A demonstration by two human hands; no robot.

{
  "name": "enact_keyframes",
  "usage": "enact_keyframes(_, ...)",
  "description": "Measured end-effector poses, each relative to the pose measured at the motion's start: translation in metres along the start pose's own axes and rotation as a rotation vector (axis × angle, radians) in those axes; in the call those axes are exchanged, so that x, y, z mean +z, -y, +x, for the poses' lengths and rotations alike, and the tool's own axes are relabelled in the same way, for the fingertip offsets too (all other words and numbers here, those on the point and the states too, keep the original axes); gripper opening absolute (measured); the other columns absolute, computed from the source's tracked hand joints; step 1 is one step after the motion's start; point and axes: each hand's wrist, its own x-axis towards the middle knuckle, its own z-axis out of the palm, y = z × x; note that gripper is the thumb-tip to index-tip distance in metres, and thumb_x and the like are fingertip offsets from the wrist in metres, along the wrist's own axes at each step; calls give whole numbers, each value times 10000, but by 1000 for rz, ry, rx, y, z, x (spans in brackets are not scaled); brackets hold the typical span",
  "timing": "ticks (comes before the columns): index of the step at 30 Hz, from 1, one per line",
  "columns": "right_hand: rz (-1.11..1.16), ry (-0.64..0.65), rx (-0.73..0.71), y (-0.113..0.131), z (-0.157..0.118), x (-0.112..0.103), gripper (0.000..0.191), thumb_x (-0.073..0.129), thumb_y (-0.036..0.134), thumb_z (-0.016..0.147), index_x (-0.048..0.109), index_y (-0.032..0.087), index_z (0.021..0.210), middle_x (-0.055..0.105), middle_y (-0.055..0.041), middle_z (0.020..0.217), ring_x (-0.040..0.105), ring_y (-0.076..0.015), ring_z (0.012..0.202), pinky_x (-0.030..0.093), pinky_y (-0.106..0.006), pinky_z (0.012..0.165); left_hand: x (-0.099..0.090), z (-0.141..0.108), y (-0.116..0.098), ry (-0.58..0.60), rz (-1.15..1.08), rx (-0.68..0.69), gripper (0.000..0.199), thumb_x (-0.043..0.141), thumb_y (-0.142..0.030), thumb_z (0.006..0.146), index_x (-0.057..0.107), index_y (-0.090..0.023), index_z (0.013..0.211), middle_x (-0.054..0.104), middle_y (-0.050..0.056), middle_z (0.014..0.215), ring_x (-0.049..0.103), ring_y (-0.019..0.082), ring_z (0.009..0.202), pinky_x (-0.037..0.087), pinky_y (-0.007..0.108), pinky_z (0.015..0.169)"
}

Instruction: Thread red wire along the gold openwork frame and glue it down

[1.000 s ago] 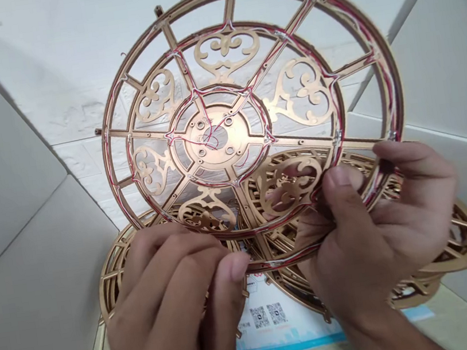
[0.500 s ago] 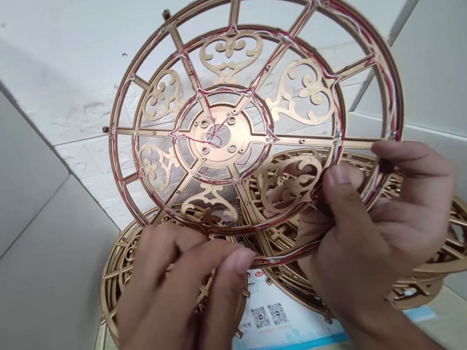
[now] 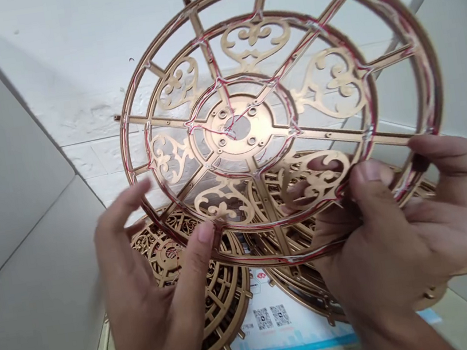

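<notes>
Grip of the left hand has just opened. Half a second or so ago its fingers lay curled near the lower rim of the gilt openwork wheel frame. Now the hand stands wide at about 7 o'clock in view, palm turned inward, with thumb and forefinger spread apart. The thumb tip sits just beside the lower rim, and I cannot tell if it touches. That leaves the right hand as the one visible hold, at about 4 o'clock in view. Its grip is narrow and firm on the frame's lower right rim, with the thumb pressed on the near face and the fingers wrapped behind.

The frame is held up and tilted, filling the upper middle of the view, and sits further right than it did. Red-and-white wire runs along its rings and spokes and crosses the central hub. Below, at 6 o'clock, more gilt wheel frames lie stacked and overlapping on a printed card with QR codes. Grey cardboard panels flank the left side, and a white brick-patterned wall stands behind.
</notes>
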Motion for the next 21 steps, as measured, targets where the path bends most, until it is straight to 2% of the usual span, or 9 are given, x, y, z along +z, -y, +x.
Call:
enact_keyframes(1, -19, -25, -15, 2, 1, 1, 317, 746, 44, 610, 755, 294, 805, 607, 48, 891, 581, -125, 926, 499, -276, 853, 5, 1, 1, -60, -76, -49, 461, 666, -351, 908, 509, -358, 1341, 532, -19, 1383, 463, 245, 1345, 439, 441, 1106)
enact_keyframes(3, -21, -48, -10, 5, 3, 3, 298, 753, 68, 597, 753, 320, 756, 578, 33, 881, 574, -169, 1055, 516, -294, 805, 14, 2, 6, -148, -310, -164, 507, 679, -347, 894, 496, -356, 1367, 471, -19, 1478, 350, 250, 1446, 363, 452, 1182)
enact_keyframes(5, -15, -45, 6, 6, 4, 4, 297, 744, 74, 607, 749, 334, 751, 567, 21, 910, 572, -197, 1102, 524, -317, 789, 20, 3, 10, -133, -607, -347, 561, 722, -392, 855, 500, -345, 1368, 497, 18, 1479, 423, 256, 1411, 436, 437, 1132)
enact_keyframes(7, -14, -39, 14, 7, 5, 4, 322, 725, 52, 615, 745, 333, 770, 572, 23, 947, 591, -180, 1043, 511, -343, 875, 24, 5, 10, -33, -864, -562, 507, 715, -450, 848, 556, -313, 1309, 632, 62, 1332, 624, 258, 1207, 567, 401, 962)
enact_keyframes(9, -4, -41, 43, 6, 6, 4, 350, 713, 19, 608, 741, 327, 773, 573, 29, 942, 598, -143, 931, 500, -338, 908, 26, 8, 9, 99, -1008, -707, 371, 677, -500, 863, 670, -244, 1131, 750, 69, 1013, 736, 232, 871, 624, 331, 716)
enact_keyframes(11, 18, -48, 94, 5, 8, 4, 356, 717, 1, 596, 740, 318, 755, 579, 34, 918, 590, -113, 828, 518, -305, 816, 26, 11, 7, 210, -1040, -755, 321, 700, -503, 843, 733, -188, 897, 737, 43, 744, 700, 179, 605, 585, 249, 520)
enact_keyframes(14, 42, -41, 182, 3, 11, 3, 348, 734, 2, 581, 740, 306, 750, 624, 39, 917, 597, -91, 716, 505, -259, 625, 22, 15, 7, 288, -1021, -788, 277, 808, -416, 761, 742, -152, 709, 722, 26, 650, 598, 110, 429, 520, 181, 386)
enact_keyframes(18, 106, 66, 280, 3, 14, -3, 296, 730, 83, 663, 725, 309, 854, 655, 10, 824, 622, -128, 648, 476, -242, 484, 18, 17, 5, 324, -1088, -825, 215, 877, -341, 698, 760, -164, 739, 736, 13, 639, 676, 136, 495, 601, 191, 508)
enact_keyframes(21, 73, 327, 209, 6, 14, -8, 277, 629, 204, 844, 648, 377, 1060, 662, -13, 1005, 698, -197, 888, 518, -283, 530, 19, 16, 0, 254, -1192, -811, 185, 886, -303, 688, 765, -183, 759, 768, 1, 712, 743, 210, 608, 661, 297, 636)
